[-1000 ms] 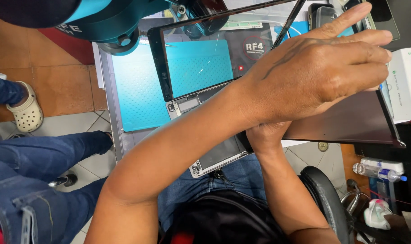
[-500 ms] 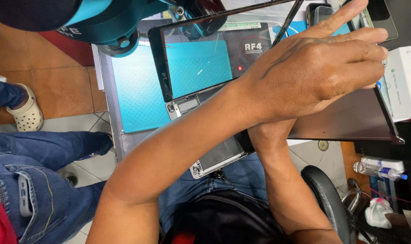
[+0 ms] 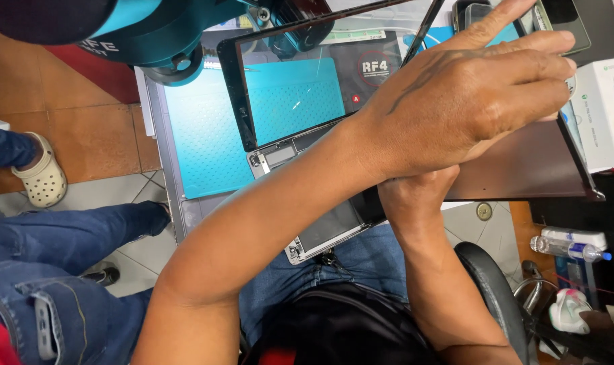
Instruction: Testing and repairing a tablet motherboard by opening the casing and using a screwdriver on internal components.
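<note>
little has moved since earlier: left hand (image 3: 469, 101) stays flat, fingers spread, on glass panel (image 3: 307, 88) lifted upper centre. right hand (image 3: 415, 196) underneath, grip hidden. tablet body (image 3: 320, 230) centre; white box (image 3: 607, 111) crowds right edge.

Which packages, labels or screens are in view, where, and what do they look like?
Glass panel: lifted over the mat, top centre; clear rectangle, black border; left hand lies flat on it.
Tablet body: under the panel, on the person's lap; silver frame, dark inside.
White box: right edge; rectangular, teal tool pictured.
Round logo: on the teal mat; red and white on black.
Phones: top right, dark screens.
</note>
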